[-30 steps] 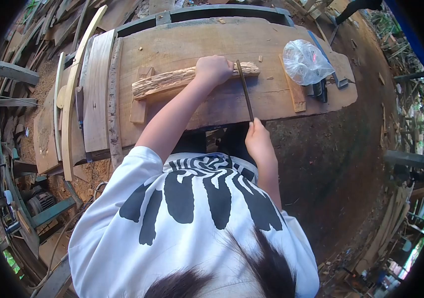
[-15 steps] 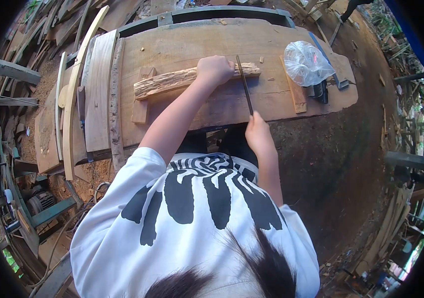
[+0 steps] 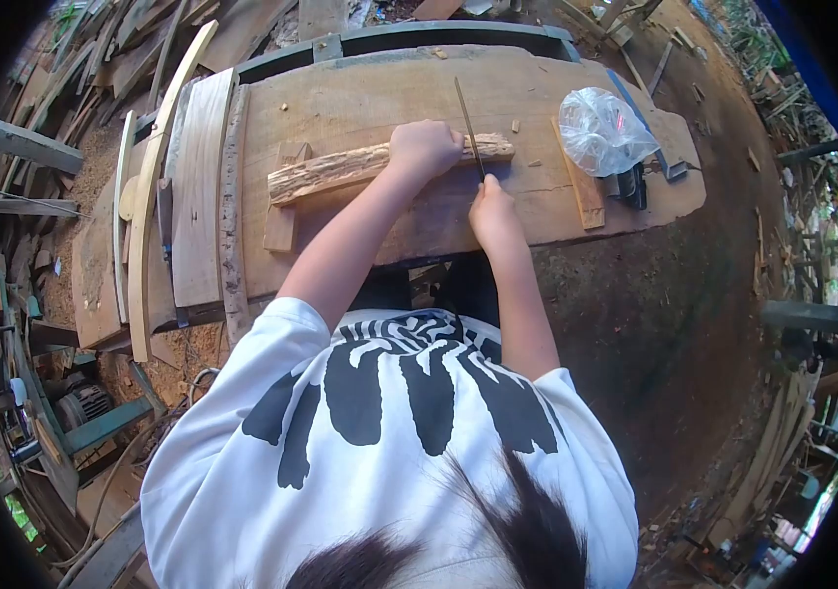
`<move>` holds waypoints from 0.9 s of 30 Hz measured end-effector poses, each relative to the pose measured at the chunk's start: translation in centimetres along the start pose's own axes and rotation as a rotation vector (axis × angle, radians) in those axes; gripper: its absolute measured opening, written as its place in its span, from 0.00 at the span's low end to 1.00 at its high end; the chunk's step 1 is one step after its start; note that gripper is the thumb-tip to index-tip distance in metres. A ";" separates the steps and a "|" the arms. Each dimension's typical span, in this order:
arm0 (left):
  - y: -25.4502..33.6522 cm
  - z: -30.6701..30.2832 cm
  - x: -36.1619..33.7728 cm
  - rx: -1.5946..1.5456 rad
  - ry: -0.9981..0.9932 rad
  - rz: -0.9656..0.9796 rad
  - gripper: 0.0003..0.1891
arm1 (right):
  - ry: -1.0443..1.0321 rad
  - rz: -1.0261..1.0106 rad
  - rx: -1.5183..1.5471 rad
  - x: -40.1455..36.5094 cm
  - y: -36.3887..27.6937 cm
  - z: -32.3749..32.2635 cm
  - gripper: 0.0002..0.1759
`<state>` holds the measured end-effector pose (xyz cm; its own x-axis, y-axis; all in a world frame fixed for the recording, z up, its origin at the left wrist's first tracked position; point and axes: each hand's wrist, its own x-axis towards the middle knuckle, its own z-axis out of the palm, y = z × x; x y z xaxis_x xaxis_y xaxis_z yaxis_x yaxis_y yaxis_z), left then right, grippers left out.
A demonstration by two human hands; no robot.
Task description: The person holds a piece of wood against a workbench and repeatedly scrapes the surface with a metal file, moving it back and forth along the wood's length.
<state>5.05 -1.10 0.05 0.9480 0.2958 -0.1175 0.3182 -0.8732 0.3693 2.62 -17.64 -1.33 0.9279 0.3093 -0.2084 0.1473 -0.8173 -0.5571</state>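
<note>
A rough, splintery length of wood point(image 3: 330, 175) lies across the workbench, its left end on a small wooden block point(image 3: 281, 224). My left hand point(image 3: 426, 149) is closed over this piece, right of its middle. Just to the right, a long narrow saw-like blade point(image 3: 467, 113) crosses the wood, pointing away from me. My right hand point(image 3: 495, 214) is closed round the near end of that tool, close to the wood's near side. The handle is hidden in my fingers, and I cannot make out teeth on the blade.
The workbench point(image 3: 360, 93) has a wide plank point(image 3: 201, 187) and long strips along its left side. At the right sit a clear plastic bag point(image 3: 600, 128), a short board point(image 3: 576, 177) and a blue metal bar point(image 3: 633, 93). A motor point(image 3: 83, 402) and scrap wood lie lower left.
My right hand has pushed forward and slightly left, sliding the blade farther across the wood, so its tip reaches farther over the bench. My left hand stays on the wood.
</note>
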 end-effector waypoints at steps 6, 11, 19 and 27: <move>0.1 -0.1 0.3 -0.006 -0.012 -0.029 0.25 | -0.056 -0.009 0.030 -6.4 2.7 -1.8 0.12; -0.2 0.0 0.1 0.001 -0.007 0.021 0.25 | -0.042 0.100 0.061 -9.9 3.4 -2.7 0.12; -0.3 0.3 0.0 0.008 -0.005 0.060 0.25 | -0.029 0.000 -0.015 -0.1 -0.3 -0.5 0.12; -0.1 0.2 0.0 -0.017 0.034 0.000 0.25 | -0.055 0.024 0.002 -6.7 2.2 -1.3 0.12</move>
<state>5.06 -1.10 -0.22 0.9470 0.3095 -0.0860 0.3181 -0.8664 0.3848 -2.84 -22.14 -0.05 0.9111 0.3154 -0.2654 0.1240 -0.8238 -0.5532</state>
